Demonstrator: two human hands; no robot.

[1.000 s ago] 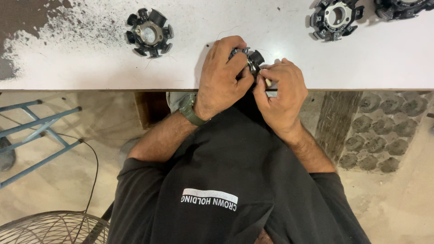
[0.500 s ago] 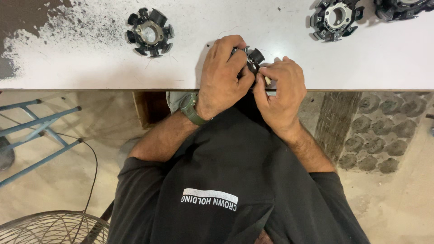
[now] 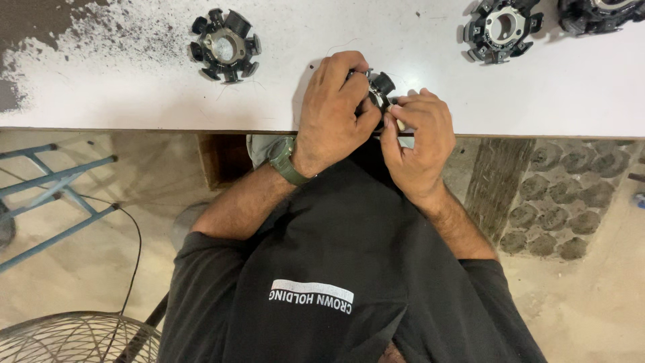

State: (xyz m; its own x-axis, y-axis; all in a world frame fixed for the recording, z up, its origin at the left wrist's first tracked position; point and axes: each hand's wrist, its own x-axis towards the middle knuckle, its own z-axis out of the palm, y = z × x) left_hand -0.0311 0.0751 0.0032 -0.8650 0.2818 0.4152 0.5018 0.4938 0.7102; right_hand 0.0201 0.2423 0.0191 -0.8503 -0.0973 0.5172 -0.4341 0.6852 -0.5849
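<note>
My left hand (image 3: 330, 114), with a green watch on its wrist, is wrapped over a small black toothed stator core (image 3: 378, 86) at the near edge of the white table (image 3: 134, 101). Most of the core is hidden under its fingers. My right hand (image 3: 420, 138) sits right beside it, fingertips pinched against the core's right side on something small and pale that I cannot make out. Both hands are pressed close together over the table's edge, above my dark shirt.
Another black stator core (image 3: 225, 46) lies on the table at the far left, a second core (image 3: 500, 27) at the far right, and a third core (image 3: 598, 13) is cut off at the corner. Dark dust covers the table's left end. Below are a blue metal frame (image 3: 47, 195) and a fan grille (image 3: 74, 336).
Barely anything differs: both hands stay on the core, and the right fingertips have shifted slightly against it.
</note>
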